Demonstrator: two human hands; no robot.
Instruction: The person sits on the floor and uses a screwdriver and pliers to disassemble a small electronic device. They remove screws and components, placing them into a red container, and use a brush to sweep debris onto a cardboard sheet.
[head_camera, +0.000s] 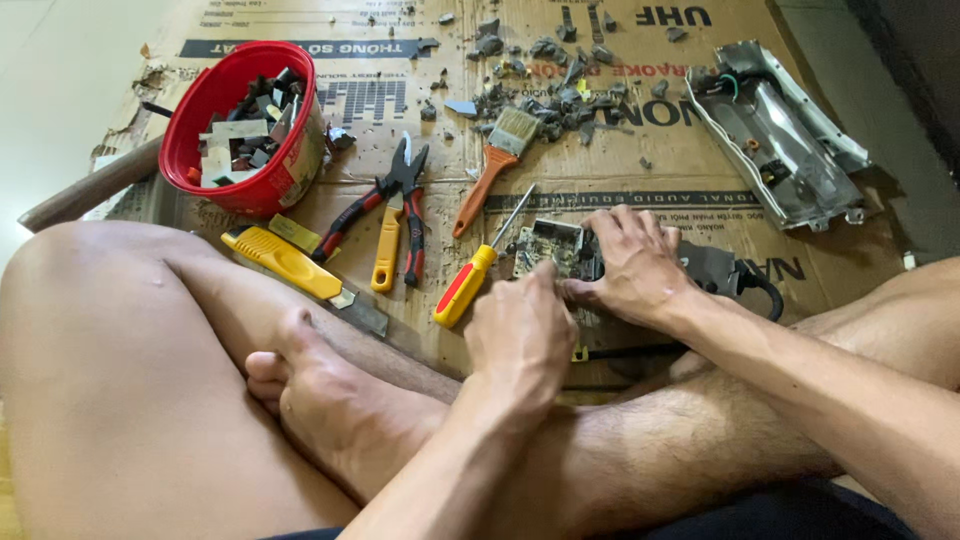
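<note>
A circuit board (549, 246) with small parts lies on the flattened cardboard (660, 185) in front of my crossed legs. My right hand (632, 262) presses down on its right side, fingers spread over the board and a dark grey block (712, 268) with a black cable. My left hand (521, 335) is curled at the board's near edge, fingertips pinching something there that I cannot make out. A red and yellow screwdriver (472, 278) lies just left of the board.
A red bucket (196, 110) of scrap pieces stands at the left. Pliers (398, 205), a yellow utility knife (288, 264) and a brush (495, 160) lie on the cardboard. Grey debris (555, 90) is scattered at the top, a metal casing (775, 130) at the right.
</note>
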